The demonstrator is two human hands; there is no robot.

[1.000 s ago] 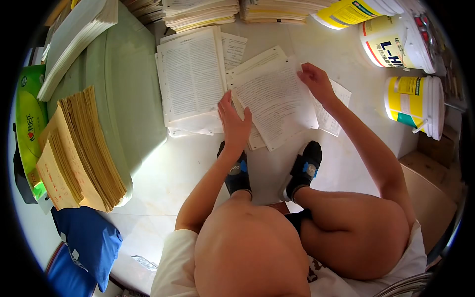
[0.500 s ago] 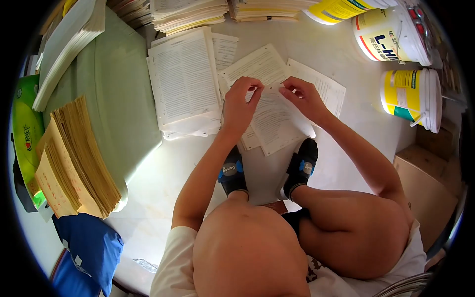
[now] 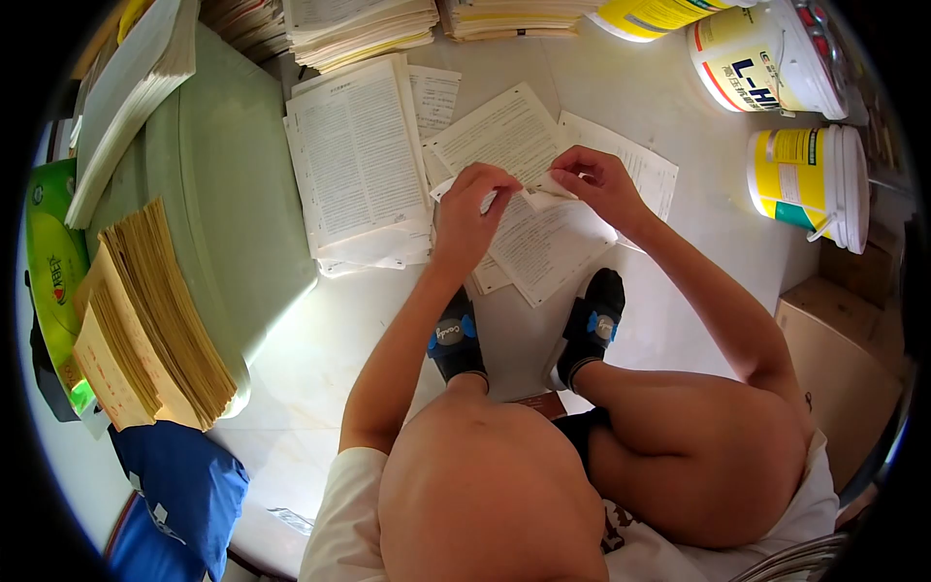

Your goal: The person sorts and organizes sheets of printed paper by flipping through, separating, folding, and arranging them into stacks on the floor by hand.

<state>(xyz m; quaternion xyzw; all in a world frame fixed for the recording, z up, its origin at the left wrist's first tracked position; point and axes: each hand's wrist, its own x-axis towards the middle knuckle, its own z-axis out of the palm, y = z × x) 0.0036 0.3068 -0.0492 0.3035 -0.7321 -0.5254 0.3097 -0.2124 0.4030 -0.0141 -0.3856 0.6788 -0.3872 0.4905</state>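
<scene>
A printed paper sheet point(image 3: 555, 241) hangs low over the floor, its top edge lifted and bent between my two hands. My left hand point(image 3: 475, 209) pinches that edge with thumb and forefinger. A short way off, my right hand point(image 3: 603, 189) also has its fingers closed on the same edge; whether the paper is creased or torn between them I cannot make out. Under and behind lie more printed sheets point(image 3: 499, 131), fanned on the floor, with another sheet point(image 3: 645, 165) beyond my right hand. Left of my left hand is a thick pile of printed sheets point(image 3: 354, 160).
Stacked papers point(image 3: 364, 34) line the back. At right stand a yellow-and-white bucket point(image 3: 800, 175), a larger white bucket point(image 3: 747, 63) and a cardboard box point(image 3: 834, 359). A pale green bin point(image 3: 228, 165) and brown envelopes point(image 3: 170, 310) are at left. My feet in black slippers point(image 3: 454, 335) flank the sheets.
The sheet's top edge, nearly straight before, is now bent up between my fingers. My right hand has shifted slightly up and left, my left fingertips slightly down and right.
</scene>
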